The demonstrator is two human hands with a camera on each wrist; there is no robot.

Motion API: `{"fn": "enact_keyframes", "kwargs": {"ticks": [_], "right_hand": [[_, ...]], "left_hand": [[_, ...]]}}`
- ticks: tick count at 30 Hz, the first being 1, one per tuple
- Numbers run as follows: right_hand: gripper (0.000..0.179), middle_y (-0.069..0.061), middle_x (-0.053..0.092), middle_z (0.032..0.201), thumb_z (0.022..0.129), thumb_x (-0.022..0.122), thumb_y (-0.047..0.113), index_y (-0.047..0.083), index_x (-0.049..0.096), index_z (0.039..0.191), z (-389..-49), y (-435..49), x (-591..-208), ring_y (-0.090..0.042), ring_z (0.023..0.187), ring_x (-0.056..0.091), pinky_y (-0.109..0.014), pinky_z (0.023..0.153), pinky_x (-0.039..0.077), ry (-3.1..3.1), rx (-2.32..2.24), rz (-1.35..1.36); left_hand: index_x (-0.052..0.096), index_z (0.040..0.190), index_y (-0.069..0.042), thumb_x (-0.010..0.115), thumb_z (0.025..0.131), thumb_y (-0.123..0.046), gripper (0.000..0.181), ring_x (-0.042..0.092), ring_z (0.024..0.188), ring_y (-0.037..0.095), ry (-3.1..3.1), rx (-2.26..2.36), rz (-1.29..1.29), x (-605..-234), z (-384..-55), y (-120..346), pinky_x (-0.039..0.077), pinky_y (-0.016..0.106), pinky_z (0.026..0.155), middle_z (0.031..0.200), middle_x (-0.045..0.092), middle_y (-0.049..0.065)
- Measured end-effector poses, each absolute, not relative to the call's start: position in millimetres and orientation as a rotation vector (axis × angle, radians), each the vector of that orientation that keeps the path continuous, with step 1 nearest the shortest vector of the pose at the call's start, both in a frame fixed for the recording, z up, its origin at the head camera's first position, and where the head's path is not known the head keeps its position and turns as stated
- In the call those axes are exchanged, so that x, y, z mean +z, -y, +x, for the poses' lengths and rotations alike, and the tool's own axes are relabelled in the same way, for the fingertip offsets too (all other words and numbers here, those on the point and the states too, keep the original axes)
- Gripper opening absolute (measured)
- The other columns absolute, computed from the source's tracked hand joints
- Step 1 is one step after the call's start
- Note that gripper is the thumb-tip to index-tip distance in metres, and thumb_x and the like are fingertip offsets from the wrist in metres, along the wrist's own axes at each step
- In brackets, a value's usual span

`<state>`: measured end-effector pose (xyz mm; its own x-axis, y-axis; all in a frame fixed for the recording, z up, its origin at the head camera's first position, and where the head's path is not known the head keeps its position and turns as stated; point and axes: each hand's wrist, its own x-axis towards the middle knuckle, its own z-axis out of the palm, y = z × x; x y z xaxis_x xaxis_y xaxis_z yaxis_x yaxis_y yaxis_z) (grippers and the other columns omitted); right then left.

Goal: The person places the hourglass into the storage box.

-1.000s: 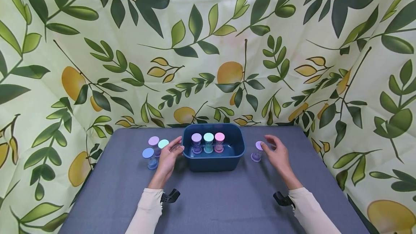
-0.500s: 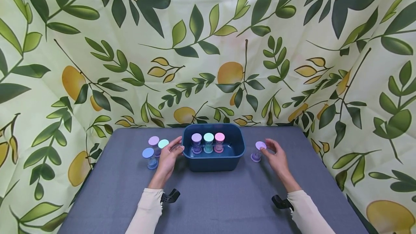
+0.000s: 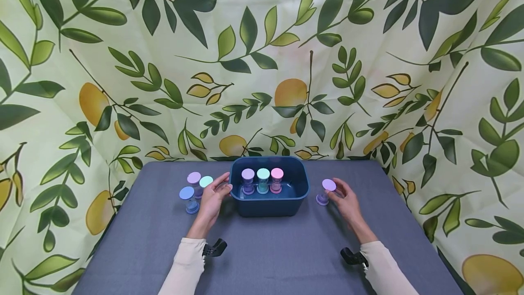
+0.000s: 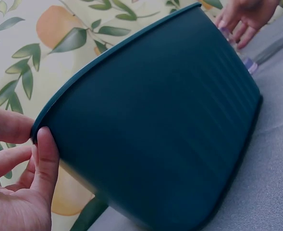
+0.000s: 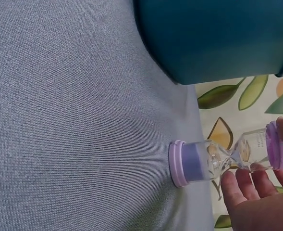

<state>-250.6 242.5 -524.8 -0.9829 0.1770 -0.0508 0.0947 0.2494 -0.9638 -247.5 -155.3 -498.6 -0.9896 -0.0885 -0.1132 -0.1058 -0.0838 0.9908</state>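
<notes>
Left hand (image 3: 210, 201) pinches blue bin (image 3: 268, 207); right hand (image 3: 348, 204) pinches purple hourglass (image 5: 191, 161), partly bin-blocked in left-wrist view. Three hourglasses (image 3: 189, 200) toward tabletop (image 3: 266, 249) left edge.

You have a lilac-capped hourglass (image 5: 193, 161), a dark teal bin (image 3: 268, 208), a grey-blue table (image 3: 278, 258) and a cream backdrop (image 3: 262, 76) patterned with green leaves (image 3: 248, 30).

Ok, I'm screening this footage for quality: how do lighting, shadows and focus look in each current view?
Head: even light, soft shadows on the grey tablecloth, faint glints inside the dark-blue rectangular plastic bin. Left wrist: dimmer; the bin looks teal, its lower edge slightly soft. Right wrist: soft shadow near the purple-capped clear hourglass, whose tiny print is unreadable.
</notes>
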Motion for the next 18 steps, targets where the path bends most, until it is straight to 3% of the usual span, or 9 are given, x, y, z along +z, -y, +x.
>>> {"fn": "enact_keyframes", "kwargs": {"ticks": [5, 18], "right_hand": [[0.060, -0.019, 0.042, 0.149, 0.095, 0.064, 0.015, 0.007, 0.038, 0.149, -251.8, -242.1, -527.2, -0.032, 0.140, 0.039, 0.001, 0.080, 0.036, 2.432, 1.913, -0.272], [0.056, -0.022, 0.044, 0.148, 0.096, 0.060, 0.006, 0.002, 0.039, 0.147, -251.6, -240.8, -528.0, -0.022, 0.130, 0.046, -0.001, 0.084, 0.041, 2.398, 1.923, -0.226]], "left_hand": [[0.054, 0.140, -0.012, 0.061, 0.095, -0.009, 0.046, 0.055, 0.120, 0.025, -2.113, 2.285, -0.250, -497.6, -247.8, 154.6, 0.050, 0.020, 0.082, 0.138, 0.053, 0.012], [0.055, 0.140, -0.013, 0.060, 0.095, -0.009, 0.045, 0.055, 0.121, 0.023, -2.115, 2.277, -0.243, -496.0, -247.2, 154.7, 0.051, 0.020, 0.083, 0.139, 0.053, 0.010]]}}
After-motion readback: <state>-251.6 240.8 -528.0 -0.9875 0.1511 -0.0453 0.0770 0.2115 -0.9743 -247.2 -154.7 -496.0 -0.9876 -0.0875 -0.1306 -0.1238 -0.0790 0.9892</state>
